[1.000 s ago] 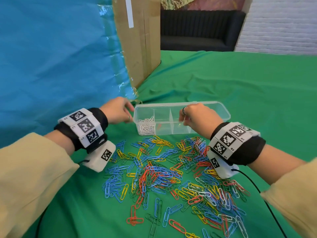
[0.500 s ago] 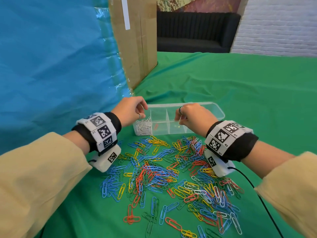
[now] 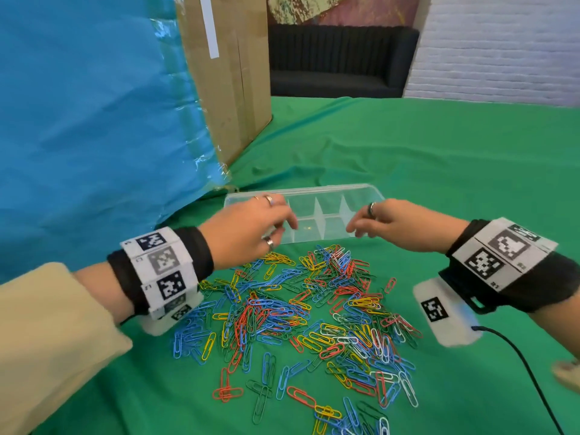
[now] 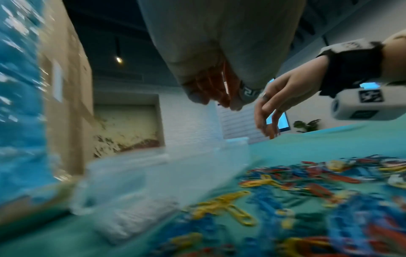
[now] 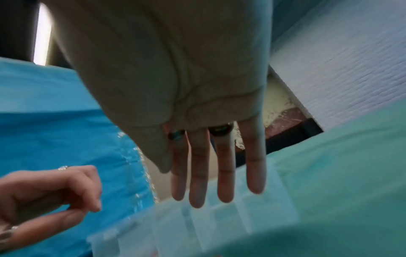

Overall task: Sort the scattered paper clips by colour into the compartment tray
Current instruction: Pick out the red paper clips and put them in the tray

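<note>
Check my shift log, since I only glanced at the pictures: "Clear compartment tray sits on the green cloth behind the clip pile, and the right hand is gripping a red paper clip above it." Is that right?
One detail is wrong. The right hand grips nothing: the right wrist view shows its fingers straight and bare above the compartment tray. The tray does sit on the green cloth behind the clip pile.
</note>
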